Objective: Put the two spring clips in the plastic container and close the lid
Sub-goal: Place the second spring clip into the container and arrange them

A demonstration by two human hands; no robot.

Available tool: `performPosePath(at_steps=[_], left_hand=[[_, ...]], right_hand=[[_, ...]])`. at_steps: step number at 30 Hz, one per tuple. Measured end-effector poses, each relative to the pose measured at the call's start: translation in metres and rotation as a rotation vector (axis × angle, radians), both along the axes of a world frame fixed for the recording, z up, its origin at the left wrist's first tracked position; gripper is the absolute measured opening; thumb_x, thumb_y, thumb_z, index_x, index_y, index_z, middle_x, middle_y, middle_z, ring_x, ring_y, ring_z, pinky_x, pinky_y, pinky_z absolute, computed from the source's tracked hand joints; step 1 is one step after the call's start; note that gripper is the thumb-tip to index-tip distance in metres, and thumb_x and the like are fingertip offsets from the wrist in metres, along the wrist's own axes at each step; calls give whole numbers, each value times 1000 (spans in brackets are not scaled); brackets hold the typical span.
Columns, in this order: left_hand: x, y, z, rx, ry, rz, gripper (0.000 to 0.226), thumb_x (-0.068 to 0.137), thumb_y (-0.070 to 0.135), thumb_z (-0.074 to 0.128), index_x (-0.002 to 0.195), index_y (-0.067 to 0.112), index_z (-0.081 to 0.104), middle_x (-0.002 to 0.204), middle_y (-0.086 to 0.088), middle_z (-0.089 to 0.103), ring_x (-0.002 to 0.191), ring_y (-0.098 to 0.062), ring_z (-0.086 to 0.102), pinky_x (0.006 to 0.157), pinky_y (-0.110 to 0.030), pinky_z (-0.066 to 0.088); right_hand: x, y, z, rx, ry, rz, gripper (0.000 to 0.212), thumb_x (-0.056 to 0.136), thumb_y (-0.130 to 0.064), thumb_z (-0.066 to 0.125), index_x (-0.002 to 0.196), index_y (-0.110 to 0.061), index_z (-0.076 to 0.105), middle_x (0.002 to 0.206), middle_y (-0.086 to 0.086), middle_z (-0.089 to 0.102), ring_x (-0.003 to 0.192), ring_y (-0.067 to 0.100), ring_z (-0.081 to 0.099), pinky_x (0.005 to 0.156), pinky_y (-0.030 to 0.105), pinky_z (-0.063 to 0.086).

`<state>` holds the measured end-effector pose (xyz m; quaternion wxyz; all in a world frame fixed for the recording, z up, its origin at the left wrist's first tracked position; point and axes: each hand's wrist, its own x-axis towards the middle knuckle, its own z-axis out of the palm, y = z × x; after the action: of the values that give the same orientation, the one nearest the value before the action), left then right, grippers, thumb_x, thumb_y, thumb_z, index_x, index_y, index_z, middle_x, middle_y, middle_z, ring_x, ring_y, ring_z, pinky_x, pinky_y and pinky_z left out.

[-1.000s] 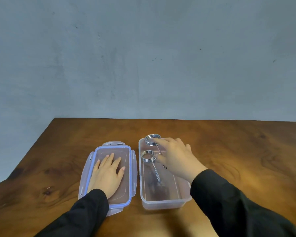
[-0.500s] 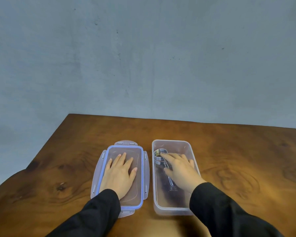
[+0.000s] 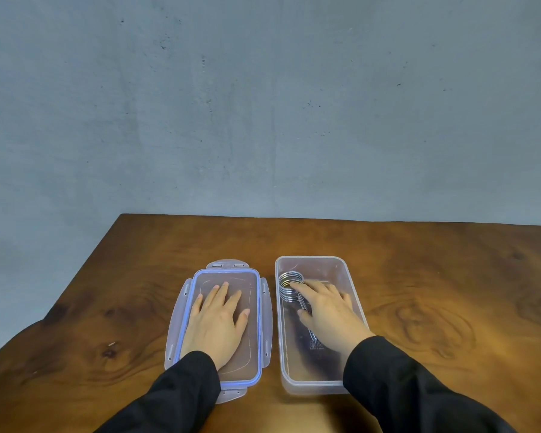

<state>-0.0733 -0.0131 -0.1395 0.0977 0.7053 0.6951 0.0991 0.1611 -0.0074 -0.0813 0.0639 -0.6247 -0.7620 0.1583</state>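
The left hand [image 3: 218, 320] is laid flat, fingers spread, on the lid [image 3: 256, 323]; the right hand [image 3: 328, 312], its grip loosely spread, is rested on the spring clips [image 3: 289, 287] inside the container [image 3: 313, 262].

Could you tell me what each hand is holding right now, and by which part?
Nothing is gripped: left hand lies flat on the lid; right hand rests on the spring clips.

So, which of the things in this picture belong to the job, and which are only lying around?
Belonging to the job:
- spring clips, in the container
- plastic container, open
- lid, flat on the table beside it
- left hand, flat on the lid
- right hand, in the container on the clips

Only lying around:
- nothing; just the wooden table and the grey wall
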Motion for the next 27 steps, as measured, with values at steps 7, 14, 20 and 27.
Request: performPosePath(at_steps=[7,14,20,27], left_hand=[[1,0,2,-19,3,4,59,99,58,24,152,34,31,165,5,23,152,-18,16,124,-41,3],[2,-2,6,-27,-28,12,57,100,56,26,153,33,31,165,5,23,152,-17,17,124,-41,2],[-1,-1,21,-25,-166,25,43,100,50,39,136,31,50,155,6,43,146,-18,32,123,-39,11],[40,-5,48,-128,-123,14,34,92,56,52,82,25,58,85,5,59,81,-15,58,80,-35,56]], right_hand=[[-2,-1,4,4,-9,-24,71,96,-47,59,156,-37,23,160,-7,38,148,23,30,122,47,18],[19,-8,28,247,332,-106,50,97,-41,60,144,-24,51,141,-4,58,131,19,52,105,30,41],[66,-18,18,291,408,-284,43,99,-32,58,139,-16,57,137,2,59,128,22,53,103,35,42],[80,-36,-4,61,544,-410,53,97,-37,61,147,-22,51,137,-3,63,121,16,58,93,32,45]])
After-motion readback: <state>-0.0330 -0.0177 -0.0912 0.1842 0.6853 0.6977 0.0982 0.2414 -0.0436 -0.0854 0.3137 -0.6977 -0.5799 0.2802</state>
